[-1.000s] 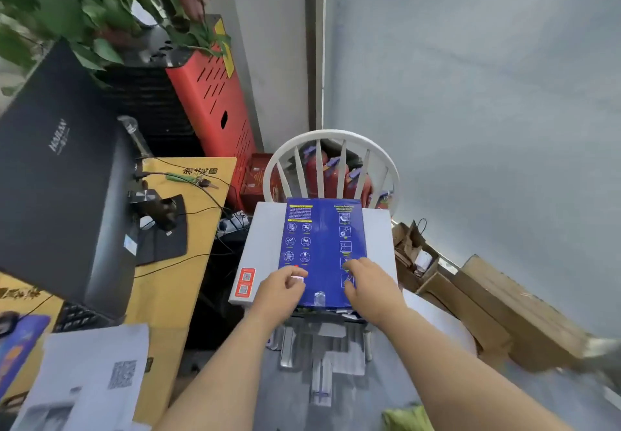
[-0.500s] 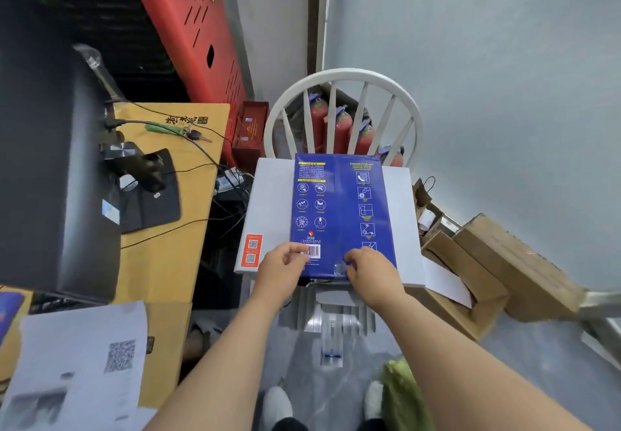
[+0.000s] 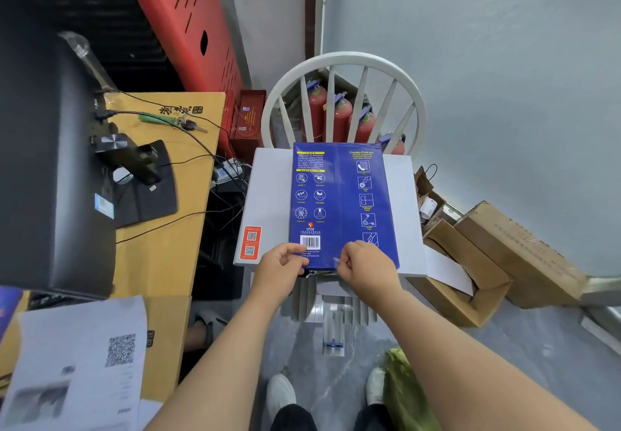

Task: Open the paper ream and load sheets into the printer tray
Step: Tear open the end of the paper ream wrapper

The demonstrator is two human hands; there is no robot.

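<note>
Now, both hands (image 3: pixel 280 267) (image 3: pixel 364 267) pinching blue paper ream's (image 3: pixel 339 202) near edge, atop printer (image 3: pixel 268 195)

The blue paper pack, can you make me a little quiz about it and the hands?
1. True or false: the blue paper ream lies flat on the white printer.
2. Which end of the ream do the left hand and right hand pinch? A) the far end by the chair B) the near end by the barcode C) the long right side
3. Fill in: behind the white chair stand red fire ____.

Key: 1 true; 2 B; 3 extinguishers.
</note>
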